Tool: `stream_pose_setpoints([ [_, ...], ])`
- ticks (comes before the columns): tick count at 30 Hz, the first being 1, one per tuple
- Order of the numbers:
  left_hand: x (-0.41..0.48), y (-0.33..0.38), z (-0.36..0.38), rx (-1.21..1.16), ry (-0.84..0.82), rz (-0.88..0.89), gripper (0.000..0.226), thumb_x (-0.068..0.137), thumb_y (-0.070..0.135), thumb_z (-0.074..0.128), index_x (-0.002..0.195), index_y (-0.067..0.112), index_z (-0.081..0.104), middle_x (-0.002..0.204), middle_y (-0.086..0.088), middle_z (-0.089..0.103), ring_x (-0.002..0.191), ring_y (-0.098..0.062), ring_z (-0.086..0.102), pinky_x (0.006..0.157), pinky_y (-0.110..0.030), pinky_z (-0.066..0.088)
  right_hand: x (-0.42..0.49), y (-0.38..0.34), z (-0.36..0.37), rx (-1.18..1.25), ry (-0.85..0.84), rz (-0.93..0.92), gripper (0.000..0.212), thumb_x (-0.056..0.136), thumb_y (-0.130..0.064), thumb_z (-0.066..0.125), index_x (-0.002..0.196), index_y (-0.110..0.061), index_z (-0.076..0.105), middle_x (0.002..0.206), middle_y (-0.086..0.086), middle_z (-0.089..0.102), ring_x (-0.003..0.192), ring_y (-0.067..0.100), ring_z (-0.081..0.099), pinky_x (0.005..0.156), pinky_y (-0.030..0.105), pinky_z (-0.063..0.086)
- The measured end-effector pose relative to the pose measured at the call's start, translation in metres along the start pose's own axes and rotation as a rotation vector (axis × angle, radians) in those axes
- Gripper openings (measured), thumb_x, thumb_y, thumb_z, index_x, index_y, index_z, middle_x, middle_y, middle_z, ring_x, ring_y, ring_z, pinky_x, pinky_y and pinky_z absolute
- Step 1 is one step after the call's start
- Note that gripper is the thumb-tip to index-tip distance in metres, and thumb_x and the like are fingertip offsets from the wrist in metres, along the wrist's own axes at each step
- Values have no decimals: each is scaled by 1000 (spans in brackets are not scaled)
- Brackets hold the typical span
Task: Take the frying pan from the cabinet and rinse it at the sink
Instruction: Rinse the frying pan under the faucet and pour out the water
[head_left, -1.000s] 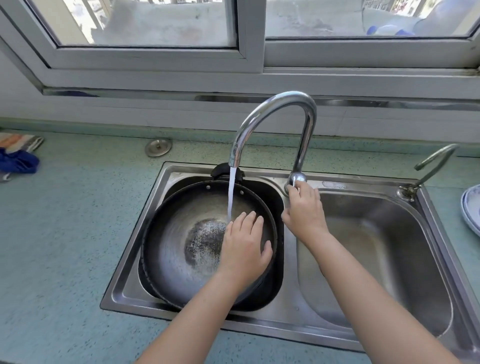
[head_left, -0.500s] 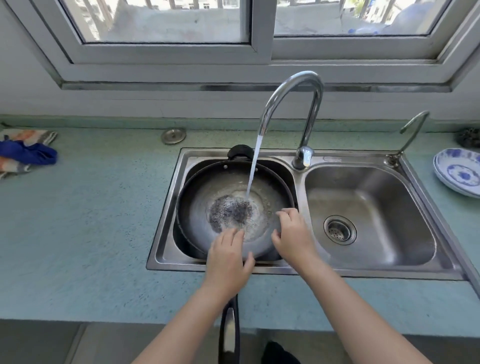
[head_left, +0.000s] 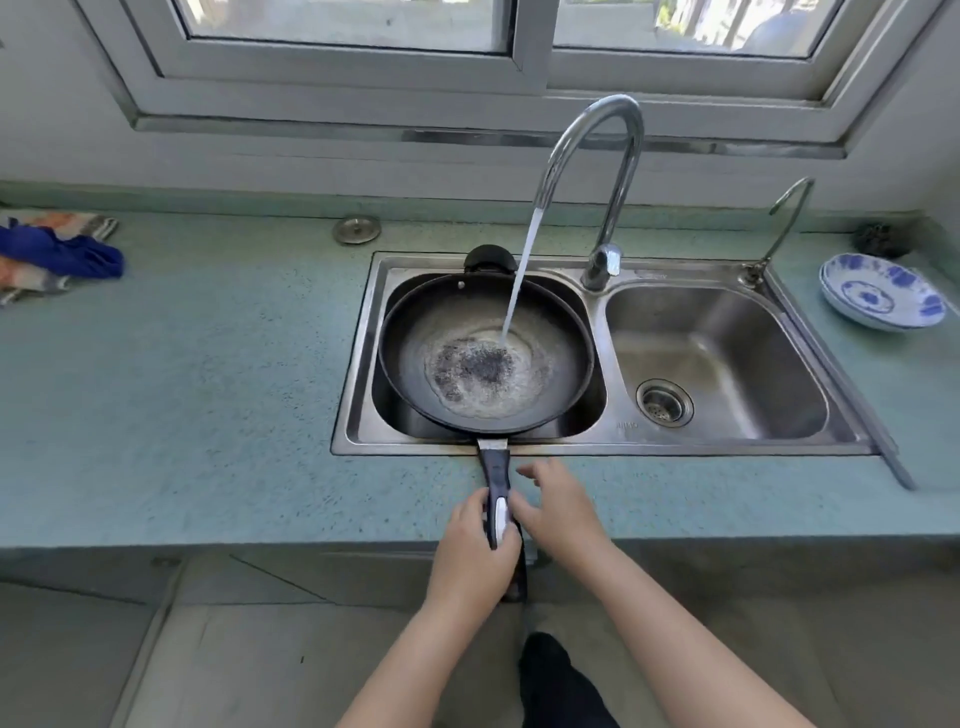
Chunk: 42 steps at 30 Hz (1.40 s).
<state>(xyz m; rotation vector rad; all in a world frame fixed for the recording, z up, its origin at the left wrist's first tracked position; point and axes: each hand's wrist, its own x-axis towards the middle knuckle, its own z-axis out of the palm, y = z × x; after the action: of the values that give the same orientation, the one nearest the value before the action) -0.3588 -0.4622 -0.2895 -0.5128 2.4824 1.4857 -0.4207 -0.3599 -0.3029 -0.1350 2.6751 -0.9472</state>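
A dark frying pan (head_left: 415, 332) lies in the left basin of the steel double sink (head_left: 358, 353), with water pooled over its worn middle. The tall curved faucet (head_left: 597, 156) pours a stream into the pan. The pan's black handle (head_left: 496, 467) sticks out over the counter's front edge towards me. My left hand (head_left: 475, 556) is wrapped around the handle's near end. My right hand (head_left: 558, 512) hovers just right of the handle, fingers spread, one fingertip close to or touching it.
The right basin (head_left: 727, 322) has a drain strainer (head_left: 664, 402). A small second tap (head_left: 782, 223) stands at the sink's right corner. Blue-and-white plates (head_left: 883, 296) sit on the counter at right, cloths (head_left: 52, 249) at far left, a metal plug (head_left: 356, 230) behind the sink.
My view has pulled back from the sink. My left hand left the pan's inside and took the handle. My right hand came off the faucet lever and dropped beside the handle. Water has collected in the pan.
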Motion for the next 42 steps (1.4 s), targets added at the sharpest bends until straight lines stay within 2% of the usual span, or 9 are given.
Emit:
stream_pose_setpoints([
  [3, -6, 0, 4, -108, -26, -69, 33, 88, 18, 54, 120, 23, 48, 101, 3, 59, 91, -17, 56, 62, -17, 40, -3, -4, 4, 166, -50, 139, 34, 87, -21, 58, 118, -6, 58, 116, 9, 63, 108, 23, 59, 89, 29, 44],
  [9, -7, 11, 10, -159, -55, -194, 46, 88, 18, 53, 131, 15, 36, 95, -2, 53, 85, -22, 53, 69, -28, 43, -2, -7, 11, 343, -94, 259, 30, 88, -23, 59, 113, -6, 60, 101, 5, 63, 89, 16, 59, 64, 16, 45],
  [12, -3, 16, 11, -149, -51, -231, 46, 88, 16, 53, 131, 13, 36, 96, -3, 52, 80, -20, 52, 56, -26, 42, 1, -7, 11, 470, -134, 320, 29, 88, -24, 60, 108, -2, 63, 94, 7, 63, 72, 10, 56, 51, 14, 41],
  [19, 9, 19, 21, -87, -2, -345, 40, 86, 17, 55, 122, 8, 41, 111, -15, 61, 92, -30, 57, 68, -31, 43, 11, -11, 6, 691, -244, 423, 21, 90, -18, 58, 71, -10, 54, 65, 5, 55, 56, 11, 51, 49, 21, 41],
  [25, 21, 16, 26, -100, 33, -431, 46, 76, 24, 57, 120, 11, 50, 103, -11, 68, 93, -31, 66, 80, -36, 54, 24, -12, 15, 1099, -381, 577, 27, 95, -15, 49, 106, 8, 59, 78, 11, 68, 64, 16, 66, 54, 22, 55],
  [29, 25, 16, 26, -116, 40, -443, 32, 74, 18, 56, 104, 7, 58, 88, -11, 69, 68, -29, 70, 63, -32, 59, 31, -12, 18, 1260, -438, 622, 29, 97, -13, 45, 74, 0, 58, 57, 7, 71, 53, 12, 69, 59, 24, 56],
  [33, 24, 11, 16, -169, 17, -415, 5, 78, 14, 56, 83, 12, 55, 64, -2, 60, 31, -11, 55, 35, -16, 41, 36, -17, 23, 1174, -440, 575, 27, 94, -7, 46, 69, -2, 53, 52, 6, 66, 52, 13, 69, 50, 21, 54],
  [38, 25, 1, 4, -344, -31, -440, 11, 79, 4, 55, 74, 14, 52, 50, -6, 52, 29, -13, 49, 41, -20, 39, 36, -28, 31, 966, -317, 464, 18, 92, 0, 44, 75, -3, 48, 64, 11, 57, 58, 20, 63, 55, 30, 54],
  [42, 26, -4, -1, -438, -60, -450, 15, 81, 1, 53, 73, 12, 50, 48, -6, 47, 28, -13, 44, 40, -20, 37, 35, -31, 28, 932, -291, 444, 1, 93, -1, 45, 94, 0, 46, 67, 12, 57, 58, 21, 62, 46, 25, 54],
])
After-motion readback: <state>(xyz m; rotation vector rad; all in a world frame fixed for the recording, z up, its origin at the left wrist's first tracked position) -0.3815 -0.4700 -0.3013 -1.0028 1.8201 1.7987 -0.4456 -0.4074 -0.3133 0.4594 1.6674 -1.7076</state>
